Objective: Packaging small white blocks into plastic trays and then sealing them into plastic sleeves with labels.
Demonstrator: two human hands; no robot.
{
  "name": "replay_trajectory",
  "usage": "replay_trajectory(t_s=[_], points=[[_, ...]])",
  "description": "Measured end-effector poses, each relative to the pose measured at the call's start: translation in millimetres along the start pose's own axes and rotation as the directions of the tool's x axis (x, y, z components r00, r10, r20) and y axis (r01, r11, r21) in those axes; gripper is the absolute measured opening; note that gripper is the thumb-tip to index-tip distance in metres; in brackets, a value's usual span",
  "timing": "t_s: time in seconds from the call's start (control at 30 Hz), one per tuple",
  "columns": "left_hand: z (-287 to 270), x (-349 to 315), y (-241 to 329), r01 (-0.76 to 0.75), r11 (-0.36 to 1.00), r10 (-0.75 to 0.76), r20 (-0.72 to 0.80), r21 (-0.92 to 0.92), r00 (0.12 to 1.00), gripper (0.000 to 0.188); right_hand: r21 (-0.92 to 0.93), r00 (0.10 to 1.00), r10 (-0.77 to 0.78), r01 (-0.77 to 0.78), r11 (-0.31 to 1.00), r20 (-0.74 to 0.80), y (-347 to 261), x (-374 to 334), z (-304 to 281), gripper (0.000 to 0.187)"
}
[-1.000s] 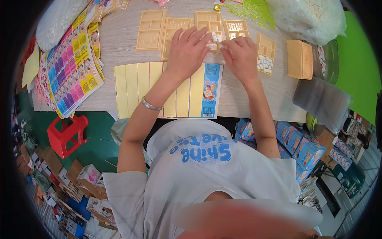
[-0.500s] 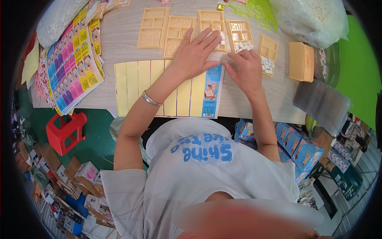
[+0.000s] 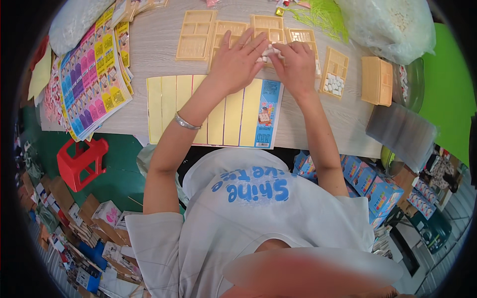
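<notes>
Looking down at a pale wood-grain table (image 3: 357, 119), with a rectangular yellow paper sheet (image 3: 226, 119), thin-striped and blue-printed at one end, along its near side. Got the left hand (image 3: 236, 62) palm down, fingers spread open — and the right hand (image 3: 298, 69) half curled, thumb and fingertips close together; can't tell if pinching anything. Got a beige rectangular plastic compartment tray (image 3: 268, 30) partly under both, just past the sheet. Last, small white blocks (image 3: 270, 50) at the tray's near end — right by the right fingertips.

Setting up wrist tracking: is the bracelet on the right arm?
No, the silver bracelet circles the arm of the left hand, while the arm of the right hand shows none.
</notes>
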State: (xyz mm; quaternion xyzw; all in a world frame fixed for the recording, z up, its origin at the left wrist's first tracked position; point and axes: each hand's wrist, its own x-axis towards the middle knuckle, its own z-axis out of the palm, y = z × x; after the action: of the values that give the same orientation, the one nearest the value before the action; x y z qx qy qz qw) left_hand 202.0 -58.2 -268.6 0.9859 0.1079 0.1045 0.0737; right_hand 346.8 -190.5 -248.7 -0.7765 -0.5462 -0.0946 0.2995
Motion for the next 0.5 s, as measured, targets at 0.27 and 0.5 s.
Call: replay_trajectory(t_s=[0.27,0.5], points=[[-4,-1,6,0.021,0.998,-0.021,-0.009,-0.060,1.000,0.061,0.039,0.975,-0.104,0.114,0.993,-0.197,40,18,-43,0.012],[12,18,28,0.024,0.998,-0.024,-0.005,-0.062,1.000,0.079,-0.557,0.929,0.158,-0.329,0.763,-0.333,309,152,-187,0.053]])
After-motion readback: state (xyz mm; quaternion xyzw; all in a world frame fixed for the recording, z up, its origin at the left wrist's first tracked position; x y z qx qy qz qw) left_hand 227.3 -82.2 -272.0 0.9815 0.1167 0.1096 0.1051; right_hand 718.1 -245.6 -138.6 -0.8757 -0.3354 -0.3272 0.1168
